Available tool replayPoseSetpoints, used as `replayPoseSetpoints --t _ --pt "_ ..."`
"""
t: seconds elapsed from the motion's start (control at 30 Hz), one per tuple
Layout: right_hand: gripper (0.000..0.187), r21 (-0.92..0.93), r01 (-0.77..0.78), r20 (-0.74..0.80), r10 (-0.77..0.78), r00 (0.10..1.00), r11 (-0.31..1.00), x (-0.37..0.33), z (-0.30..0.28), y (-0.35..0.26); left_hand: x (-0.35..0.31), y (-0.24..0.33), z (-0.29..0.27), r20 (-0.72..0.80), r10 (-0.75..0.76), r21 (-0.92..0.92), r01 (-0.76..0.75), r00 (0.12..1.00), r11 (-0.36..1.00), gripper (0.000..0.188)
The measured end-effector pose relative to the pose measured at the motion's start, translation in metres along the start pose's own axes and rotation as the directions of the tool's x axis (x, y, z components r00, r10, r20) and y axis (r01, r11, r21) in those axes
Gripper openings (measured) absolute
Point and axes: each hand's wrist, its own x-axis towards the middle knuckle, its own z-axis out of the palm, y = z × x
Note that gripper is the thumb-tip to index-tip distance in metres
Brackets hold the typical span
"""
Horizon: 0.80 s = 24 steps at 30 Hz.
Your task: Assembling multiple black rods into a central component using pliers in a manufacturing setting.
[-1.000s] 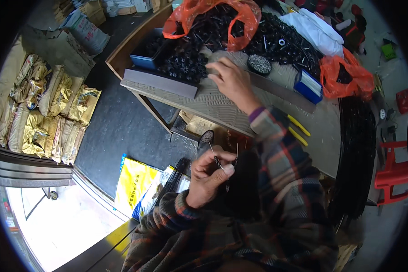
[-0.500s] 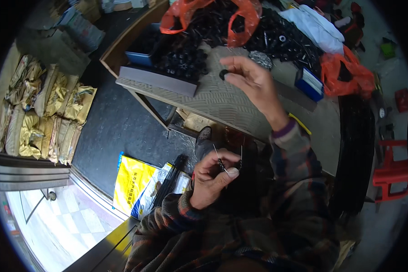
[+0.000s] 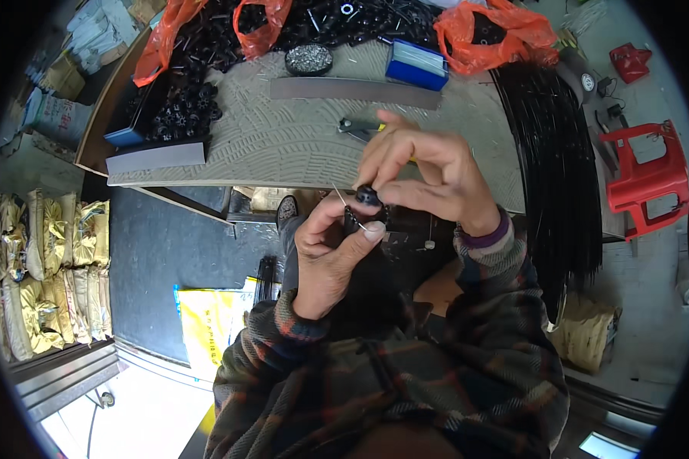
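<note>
My left hand (image 3: 325, 260) is closed, its thumb and fingers pinching a small black-and-silver piece (image 3: 352, 217) from which a thin metal pin (image 3: 340, 196) sticks up. Just above it, the fingertips of my right hand (image 3: 436, 172) pinch a small round black part (image 3: 368, 196) with holes in its face. This part sits right by the left fingers; whether it touches the pin I cannot tell. Both hands are in front of the table's near edge, over my lap. The lower end of the left-hand piece is partly hidden by the thumb.
On the table (image 3: 283, 134) lie a pair of pliers (image 3: 356, 128), a long grey strip (image 3: 352, 92), a dish of small silver pieces (image 3: 308, 59), a blue box of pins (image 3: 416, 67) and heaped black parts (image 3: 184, 115). Long black rods (image 3: 551, 168) hang over the right edge near a red stool (image 3: 643, 176).
My right hand has come down from above the table to my left hand, bringing the round black part with it. The view has shifted toward the right.
</note>
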Motion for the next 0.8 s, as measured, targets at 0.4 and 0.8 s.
replayPoseSetpoints --t 0.4,0.8 --pt "0.025 -0.512 0.092 -0.071 -0.149 0.986 0.854 -0.021 0.012 -0.019 -0.002 -0.007 0.002 -0.025 -0.012 0.052 0.013 1.000 0.999 0.021" --pt "0.017 -0.410 0.144 -0.266 -0.269 0.926 0.901 -0.024 0.020 -0.004 0.001 -0.002 0.000 -0.050 -0.053 0.007 0.053 0.997 0.999 0.027"
